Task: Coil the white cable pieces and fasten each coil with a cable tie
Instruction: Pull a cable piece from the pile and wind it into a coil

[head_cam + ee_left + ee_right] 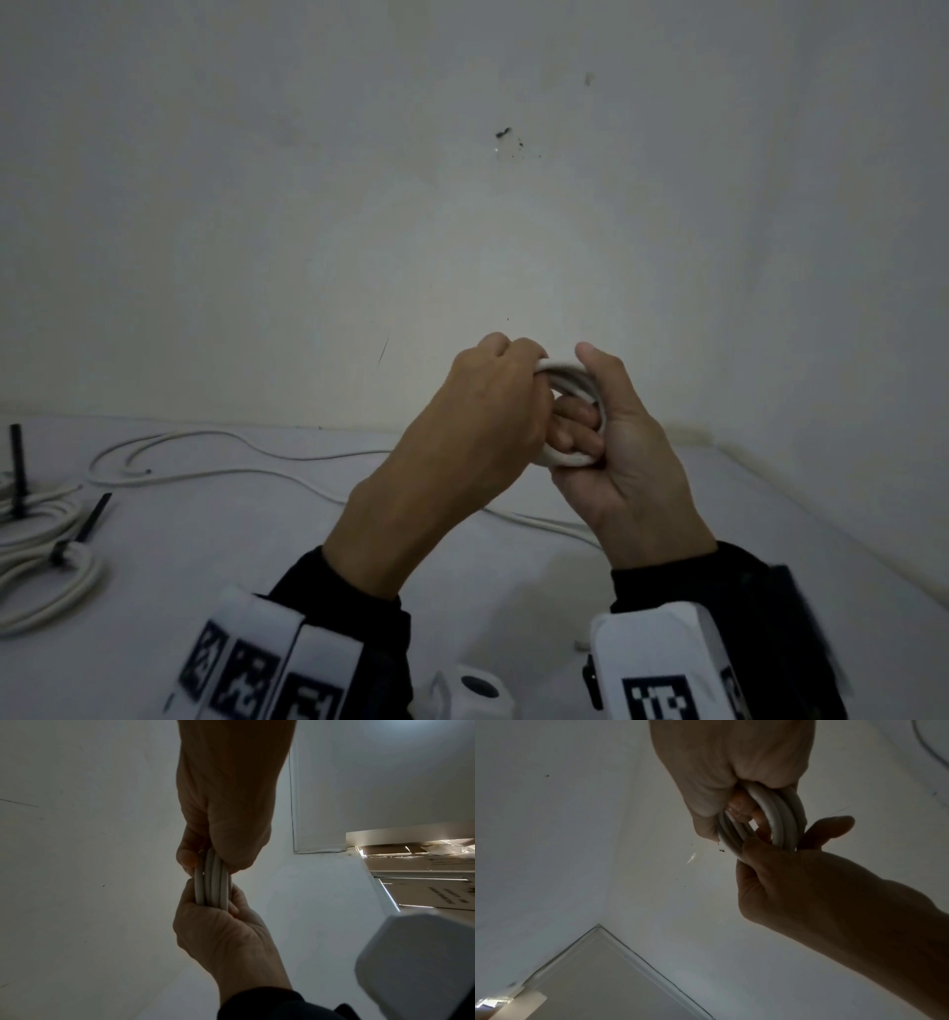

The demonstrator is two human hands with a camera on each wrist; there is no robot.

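lighting: dim and grey in all three views, flat, with no hard shadows. head view: wall (462,205) palest at centre, darkening toward the corners; straight edges bow near the frame border; sleeves at the bottom edge smeared by blur. left wrist view: left hand (226,801) and right hand (223,933) dark, nearly silhouetted against the pale surface; bright patch at the right edge. right wrist view: soft focus, grainy; small bright patch in the lower left corner.
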